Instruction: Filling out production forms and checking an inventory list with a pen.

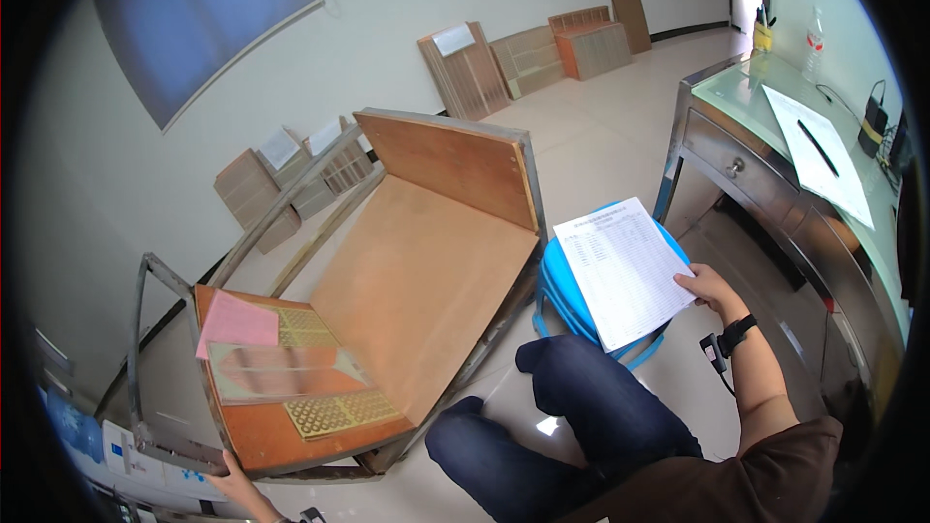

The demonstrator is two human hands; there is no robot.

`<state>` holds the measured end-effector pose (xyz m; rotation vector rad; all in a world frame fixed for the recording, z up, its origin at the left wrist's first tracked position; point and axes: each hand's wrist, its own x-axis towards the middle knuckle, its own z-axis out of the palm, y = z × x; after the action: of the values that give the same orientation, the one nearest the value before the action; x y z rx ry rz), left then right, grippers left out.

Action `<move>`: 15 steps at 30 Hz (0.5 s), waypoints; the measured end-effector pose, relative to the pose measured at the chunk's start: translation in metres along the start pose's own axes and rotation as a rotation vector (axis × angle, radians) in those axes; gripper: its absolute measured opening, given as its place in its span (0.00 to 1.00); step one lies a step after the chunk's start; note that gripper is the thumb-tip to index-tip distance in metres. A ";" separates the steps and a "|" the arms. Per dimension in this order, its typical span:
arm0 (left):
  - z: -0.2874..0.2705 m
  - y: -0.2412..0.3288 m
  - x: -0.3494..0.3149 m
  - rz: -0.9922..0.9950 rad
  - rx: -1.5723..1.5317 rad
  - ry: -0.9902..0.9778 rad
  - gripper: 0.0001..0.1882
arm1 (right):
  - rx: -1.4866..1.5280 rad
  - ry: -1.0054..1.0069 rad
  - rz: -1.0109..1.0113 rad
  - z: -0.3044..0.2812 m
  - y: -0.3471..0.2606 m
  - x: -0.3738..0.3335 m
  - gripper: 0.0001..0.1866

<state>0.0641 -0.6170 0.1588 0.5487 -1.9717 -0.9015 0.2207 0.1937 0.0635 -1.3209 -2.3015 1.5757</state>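
White printed sheet (623, 269) pinched by right hand (708, 288)

Single head-worn fisheye view, looking steeply down and forward over the knees at a cart (407, 281) close below; edges bend.

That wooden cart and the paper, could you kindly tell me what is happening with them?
A seated person holds a printed sheet in the right hand, over a blue stool. The left hand grips the near edge of a wooden cart, which carries a pink paper and perforated gold panels.
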 end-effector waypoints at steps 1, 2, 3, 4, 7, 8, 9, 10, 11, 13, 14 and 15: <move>0.000 -0.004 0.000 -0.012 -0.023 -0.009 0.27 | 0.022 -0.025 -0.009 0.000 -0.002 0.002 0.18; -0.002 -0.003 0.002 -0.024 -0.046 -0.017 0.25 | 0.043 -0.051 -0.018 0.001 -0.004 0.002 0.17; -0.005 0.041 -0.025 0.091 0.189 0.026 0.27 | 0.036 -0.026 0.001 0.000 -0.007 -0.002 0.17; -0.013 0.049 -0.028 0.123 -0.031 -0.003 0.39 | 0.120 -0.032 -0.019 0.006 -0.016 -0.005 0.15; -0.021 -0.012 -0.011 0.192 0.022 0.046 0.39 | 0.239 -0.037 -0.072 0.004 -0.025 -0.006 0.14; -0.017 0.013 -0.023 0.229 -0.012 0.085 0.39 | 0.286 -0.043 -0.108 0.000 -0.027 -0.004 0.13; -0.017 0.036 -0.032 0.248 -0.059 0.083 0.39 | 0.279 -0.046 -0.106 -0.003 -0.033 -0.006 0.13; -0.018 0.036 -0.032 0.244 -0.051 0.086 0.39 | 0.312 -0.025 -0.172 -0.009 -0.043 -0.010 0.14; -0.018 0.033 -0.030 0.191 -0.077 0.053 0.39 | 0.347 -0.002 -0.238 -0.011 -0.049 -0.009 0.14; -0.019 0.033 -0.028 0.194 0.051 0.040 0.40 | 0.429 0.027 -0.393 -0.025 -0.054 0.002 0.15; -0.021 0.030 -0.027 0.200 0.062 0.051 0.40 | 0.453 0.048 -0.444 -0.032 -0.066 -0.003 0.15; -0.020 0.026 -0.028 0.165 -0.025 0.020 0.44 | 0.454 0.072 -0.455 -0.046 -0.077 -0.005 0.15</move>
<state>0.0951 -0.5898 0.1707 0.3736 -1.9537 -0.8135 0.1991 0.2152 0.1480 -0.6782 -1.8607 1.7016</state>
